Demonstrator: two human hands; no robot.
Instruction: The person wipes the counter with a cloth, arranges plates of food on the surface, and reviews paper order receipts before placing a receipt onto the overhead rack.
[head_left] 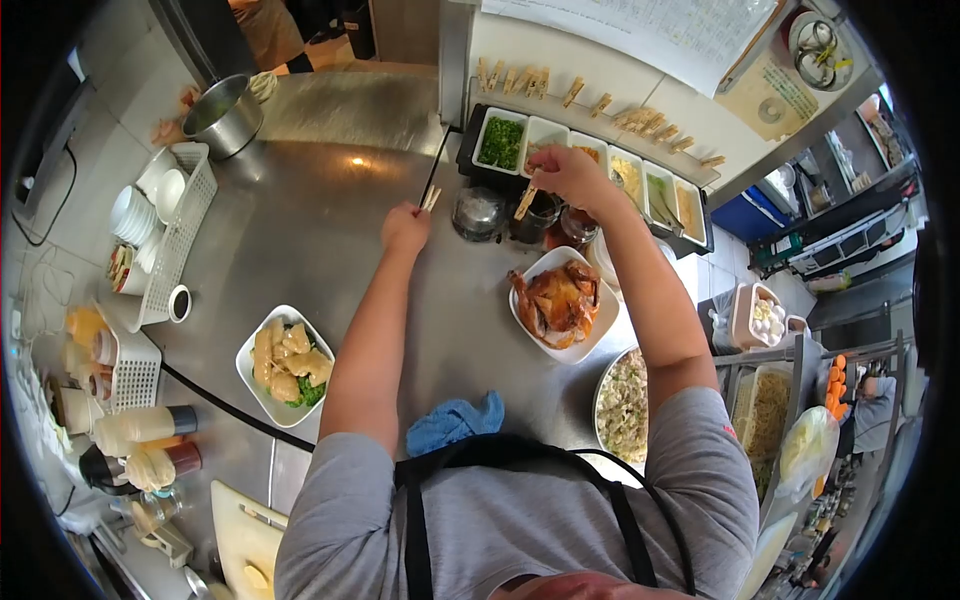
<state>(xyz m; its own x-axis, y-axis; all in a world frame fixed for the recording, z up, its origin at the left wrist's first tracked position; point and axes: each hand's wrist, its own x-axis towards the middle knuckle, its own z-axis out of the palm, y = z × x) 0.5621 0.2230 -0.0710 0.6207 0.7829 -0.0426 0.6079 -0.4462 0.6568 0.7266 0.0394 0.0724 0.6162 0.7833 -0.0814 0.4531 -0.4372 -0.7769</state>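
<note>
My left hand (405, 230) is closed on a wooden clothespin (431, 198) above the steel counter. My right hand (568, 178) reaches over the front of the black condiment rack (480, 178), its fingers pinched on another wooden clothespin (525, 204). Beneath that hand stand dark sauce jars (540, 222) and a round lidded jar (478, 215). Chopped green herbs fill one white container (501, 139) of the rack. Nearer to me, a whole browned roast chicken (560, 303) lies in a white square bowl (568, 354).
A bowl of sauced pieces over greens (290, 363) sits at left. Closer in are a blue cloth (455, 422) and a big bowl of mixed food (622, 405). White baskets (180, 240) of dishes and a steel pot (224, 115) line the left edge. More clothespins (645, 122) hang on the wall ledge.
</note>
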